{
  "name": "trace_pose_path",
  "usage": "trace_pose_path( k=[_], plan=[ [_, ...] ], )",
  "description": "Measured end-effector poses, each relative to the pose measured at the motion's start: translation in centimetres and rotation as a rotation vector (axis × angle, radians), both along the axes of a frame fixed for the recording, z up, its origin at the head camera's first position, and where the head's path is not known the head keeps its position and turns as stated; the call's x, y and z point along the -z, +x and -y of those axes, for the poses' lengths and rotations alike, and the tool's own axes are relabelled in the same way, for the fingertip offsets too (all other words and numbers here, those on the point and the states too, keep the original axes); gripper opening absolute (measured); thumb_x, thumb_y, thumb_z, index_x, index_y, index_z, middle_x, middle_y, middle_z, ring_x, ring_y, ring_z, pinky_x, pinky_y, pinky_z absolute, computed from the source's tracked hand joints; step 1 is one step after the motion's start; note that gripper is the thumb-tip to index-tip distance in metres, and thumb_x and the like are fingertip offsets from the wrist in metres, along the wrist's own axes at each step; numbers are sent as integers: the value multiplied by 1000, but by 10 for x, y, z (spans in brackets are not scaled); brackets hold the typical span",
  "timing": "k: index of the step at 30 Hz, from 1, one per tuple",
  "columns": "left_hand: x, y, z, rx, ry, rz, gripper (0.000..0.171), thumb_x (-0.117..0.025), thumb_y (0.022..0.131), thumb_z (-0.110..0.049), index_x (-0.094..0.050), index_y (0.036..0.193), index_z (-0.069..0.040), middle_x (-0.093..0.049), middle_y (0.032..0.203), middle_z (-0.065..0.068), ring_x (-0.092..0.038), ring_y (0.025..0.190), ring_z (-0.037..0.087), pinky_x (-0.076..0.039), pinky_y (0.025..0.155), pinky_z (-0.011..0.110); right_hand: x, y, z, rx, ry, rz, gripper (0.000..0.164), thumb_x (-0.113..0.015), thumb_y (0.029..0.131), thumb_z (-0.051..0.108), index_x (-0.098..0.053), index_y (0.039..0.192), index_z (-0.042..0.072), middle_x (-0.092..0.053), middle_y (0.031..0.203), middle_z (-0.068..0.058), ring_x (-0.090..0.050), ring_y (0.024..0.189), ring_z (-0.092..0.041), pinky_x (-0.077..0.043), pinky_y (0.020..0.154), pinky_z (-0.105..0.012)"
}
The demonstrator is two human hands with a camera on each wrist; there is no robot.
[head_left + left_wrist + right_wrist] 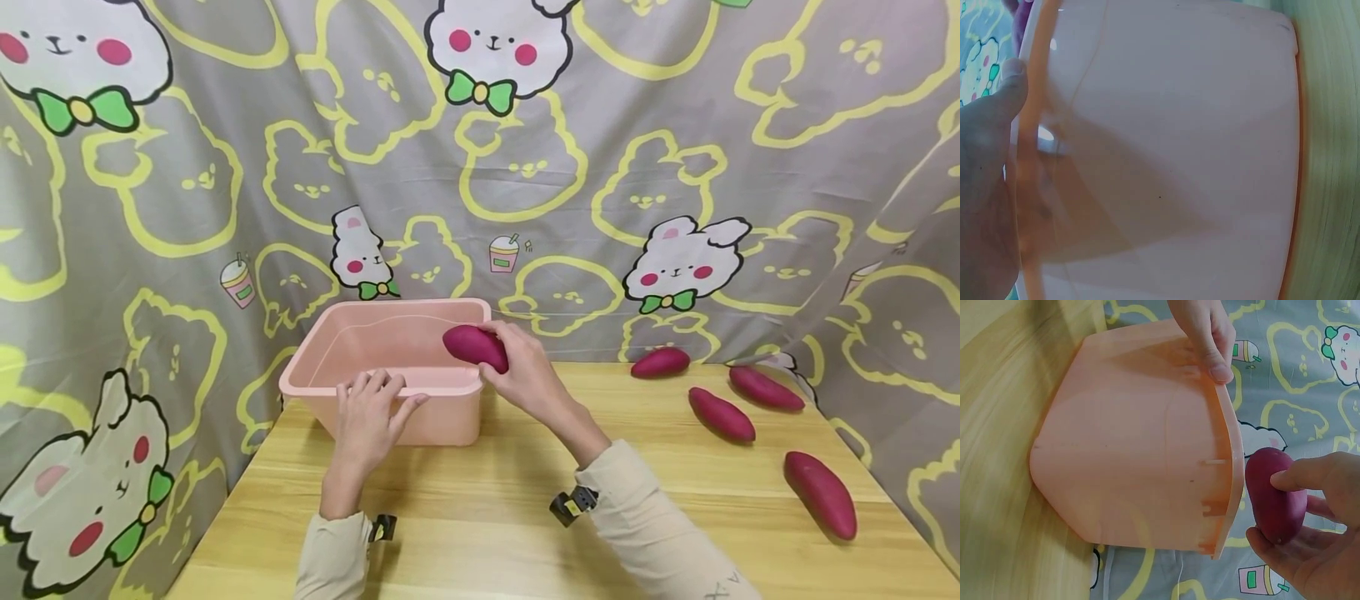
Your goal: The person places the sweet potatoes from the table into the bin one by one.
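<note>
A pink plastic bin (442,417) stands upright at the table's left rear, its mouth facing up. My left hand (369,421) grips its near rim, fingers hooked over the edge and the thumb on the outer side, as the right wrist view also shows. In my right hand (528,371) is a purple sweet potato (468,346), pinched between thumb and fingers above the bin's right rim. That same sweet potato (1275,497) appears just beyond the rim in the right wrist view. The part of the bin's floor behind the near wall is hidden.
On the right of the wooden table (480,517) lie several more sweet potatoes, among them one near the back (660,362) and one nearest the front (821,496). A grey patterned curtain (555,183) hangs behind and along both sides.
</note>
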State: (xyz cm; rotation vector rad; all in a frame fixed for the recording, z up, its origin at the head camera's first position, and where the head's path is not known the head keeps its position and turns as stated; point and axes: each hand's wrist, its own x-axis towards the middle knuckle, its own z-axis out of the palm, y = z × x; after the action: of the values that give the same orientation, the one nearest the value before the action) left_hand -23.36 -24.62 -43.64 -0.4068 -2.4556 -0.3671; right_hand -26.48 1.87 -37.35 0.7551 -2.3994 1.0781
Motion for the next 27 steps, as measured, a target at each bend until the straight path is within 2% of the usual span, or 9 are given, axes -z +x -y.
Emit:
trace_pose_path(
  k=[13, 27],
  plan=[
    [3, -3, 0, 17, 6, -31, 36, -67, 94, -51, -59, 91, -16, -55, 90, 4, -51, 95, 32, -30, 89, 56, 0, 0, 13, -25, 8, -13, 52, -76, 84, 3, -62, 135, 8, -64, 125, -13, -63, 106, -29, -53, 91, -45],
    [4, -2, 2, 16, -3, -47, 37, -65, 95, -52, -58, 89, -16, -55, 89, 4, -51, 93, 31, -31, 86, 55, 3, 0, 27, -44, 22, -24, 45, -80, 84, 4, -66, 127, 8, -66, 122, -11, -64, 105, -27, -55, 84, -42]
  ],
)
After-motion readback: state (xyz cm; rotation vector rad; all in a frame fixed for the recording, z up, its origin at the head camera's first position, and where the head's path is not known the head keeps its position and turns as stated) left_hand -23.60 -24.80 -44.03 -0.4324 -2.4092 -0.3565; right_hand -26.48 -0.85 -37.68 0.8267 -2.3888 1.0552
